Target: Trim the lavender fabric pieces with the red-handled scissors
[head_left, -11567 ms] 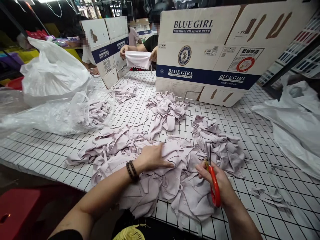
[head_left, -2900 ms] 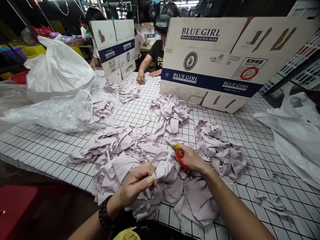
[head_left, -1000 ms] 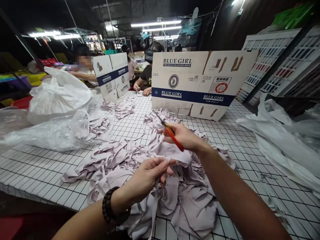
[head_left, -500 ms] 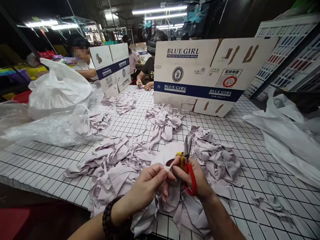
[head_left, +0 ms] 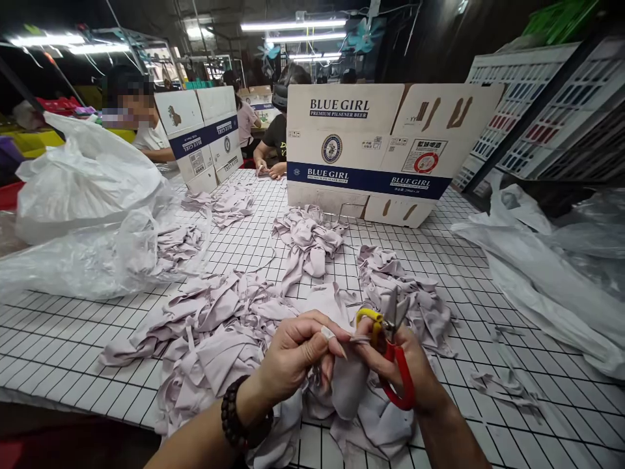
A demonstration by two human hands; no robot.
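One cloth (head_left: 349,385), in the head view, is pinched in front of the box (head_left: 361,138) by the left hand (head_left: 293,352); scissors (head_left: 389,327) are gripped by the right hand (head_left: 418,371). Such cloth (probably light and limp) is best held by its edge.

Seeing large BLUE GIRL carton (head_left: 351,143) on gridded counter (head_left: 73,352), smaller carton (head_left: 195,137) farther left, white bag (head_left: 537,277) at right; noting tube lights (head_left: 293,26) overhead.

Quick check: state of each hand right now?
Left hand: closed, pinching pale mauve cloth.
Right hand: closed around red-and-yellow scissors, its fingertips at the cloth too.
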